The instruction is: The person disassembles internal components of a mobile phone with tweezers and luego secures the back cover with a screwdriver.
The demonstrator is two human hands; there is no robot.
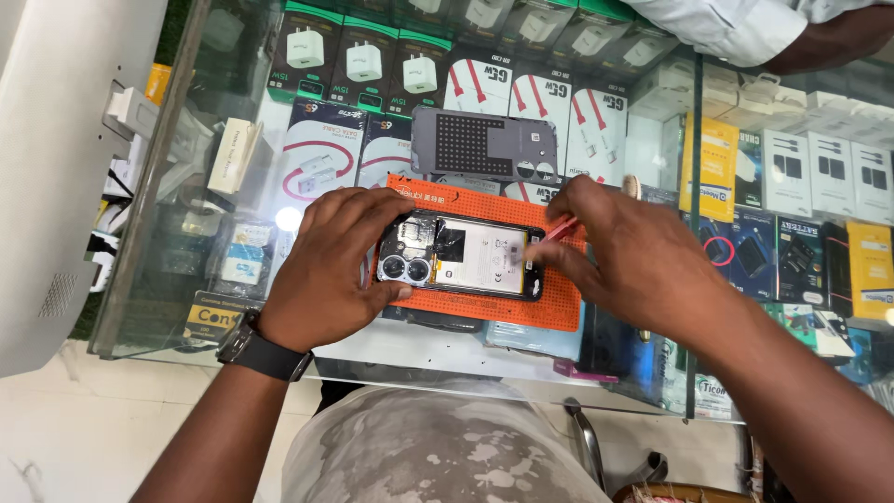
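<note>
The opened phone (461, 255) lies flat on an orange mat (559, 312) on the glass counter (168, 233), long axis left to right, camera end left. The left hand (326, 270) clasps that end, fingers curled over it. The right hand (624, 251) pinches a red tool (559, 229) at the phone's right end.

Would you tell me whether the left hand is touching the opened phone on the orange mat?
Touching: the head view shows the left hand gripping the camera end of the opened phone.
</note>
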